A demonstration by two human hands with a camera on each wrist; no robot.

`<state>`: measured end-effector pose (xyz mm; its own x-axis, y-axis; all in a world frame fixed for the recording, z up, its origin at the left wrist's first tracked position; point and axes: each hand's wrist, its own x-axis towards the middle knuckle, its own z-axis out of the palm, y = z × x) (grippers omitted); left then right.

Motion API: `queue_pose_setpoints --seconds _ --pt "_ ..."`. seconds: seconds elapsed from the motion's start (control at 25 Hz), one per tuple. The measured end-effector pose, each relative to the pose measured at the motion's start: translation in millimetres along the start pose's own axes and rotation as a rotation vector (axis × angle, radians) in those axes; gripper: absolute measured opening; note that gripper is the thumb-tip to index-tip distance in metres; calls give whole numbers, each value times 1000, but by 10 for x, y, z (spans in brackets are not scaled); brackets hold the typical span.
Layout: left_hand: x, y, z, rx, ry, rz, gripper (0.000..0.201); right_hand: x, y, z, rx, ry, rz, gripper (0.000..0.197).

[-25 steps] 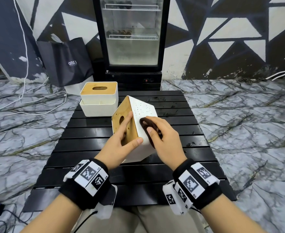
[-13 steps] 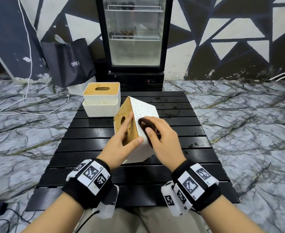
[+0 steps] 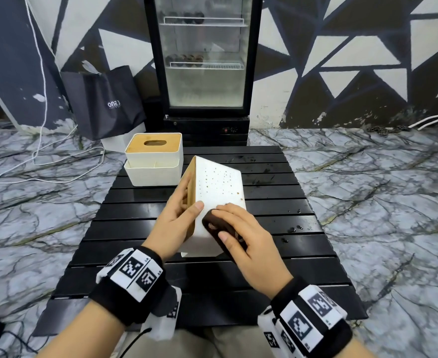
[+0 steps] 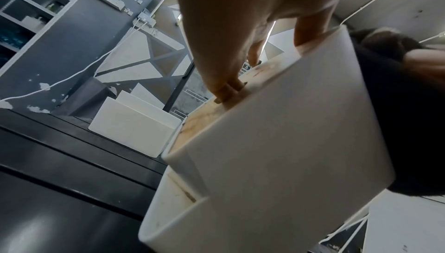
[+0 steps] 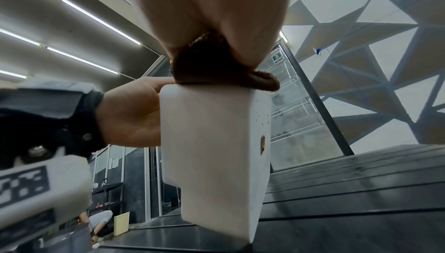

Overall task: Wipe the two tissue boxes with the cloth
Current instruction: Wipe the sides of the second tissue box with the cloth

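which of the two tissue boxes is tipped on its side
The nearer tissue box, gripped by the left hand, with its wooden lid facing left. The far tissue box sits upright on the table, lid up.

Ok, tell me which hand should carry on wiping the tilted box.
Right. The right hand already holds the cloth against the tilted box, while the left hand grips and steadies it.

Head view looks down from above; wrist views look up, close; all share tilted tissue box.
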<state>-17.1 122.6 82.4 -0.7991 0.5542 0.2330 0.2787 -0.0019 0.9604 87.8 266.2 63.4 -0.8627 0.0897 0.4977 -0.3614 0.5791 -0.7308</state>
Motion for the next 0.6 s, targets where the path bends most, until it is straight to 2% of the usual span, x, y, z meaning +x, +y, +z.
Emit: queue_pose_setpoints --seconds 0.12,0.36,0.6 --pt "4 -1 -28 27 -47 -25 78 -31 53 -34 -3 13 -2 37" --pt "-48 48 -26 -42 -53 -36 72 147 202 -115 22 89 38 33" --pt "-64 -34 -33 53 -60 -73 75 404 167 -107 -20 149 94 36"
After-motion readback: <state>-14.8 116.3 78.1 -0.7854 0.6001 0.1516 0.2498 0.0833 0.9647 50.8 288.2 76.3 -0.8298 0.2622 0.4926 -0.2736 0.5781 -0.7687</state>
